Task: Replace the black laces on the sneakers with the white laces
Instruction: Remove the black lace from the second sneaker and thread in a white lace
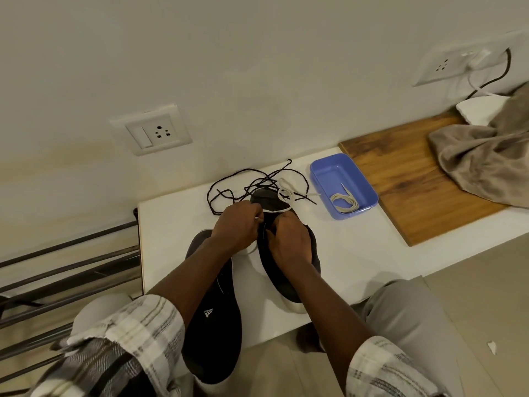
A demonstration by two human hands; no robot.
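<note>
The blue tray [323, 179] sits on the white tabletop [357, 253] against the wall. Just left of it lies the sneaker [273, 267], long axis running from the person towards the wall, toe at the wall end, level with the tray, and heel towards the person. Left of the tray the left hand [237, 227] pinches a white lace [286, 193], which crosses the toe and trails in loops towards the tray. The right hand [289, 242], nearer the tray, has its fingers curled on the sneaker's upper at the lacing, but its fingertips are hidden. The hands and right forearm cover the eyelets and tongue, so how far the lace is threaded cannot be made out.

The other sneaker [211, 325] lies farther left of the tray, roughly parallel, overhanging the table's near edge; the left forearm crosses it, and I cannot tell which end is its toe. The black laces [237, 184] lie loose and tangled left of the tray, by the wall. Inside the tray a spare white lace [345, 202] is coiled
</note>
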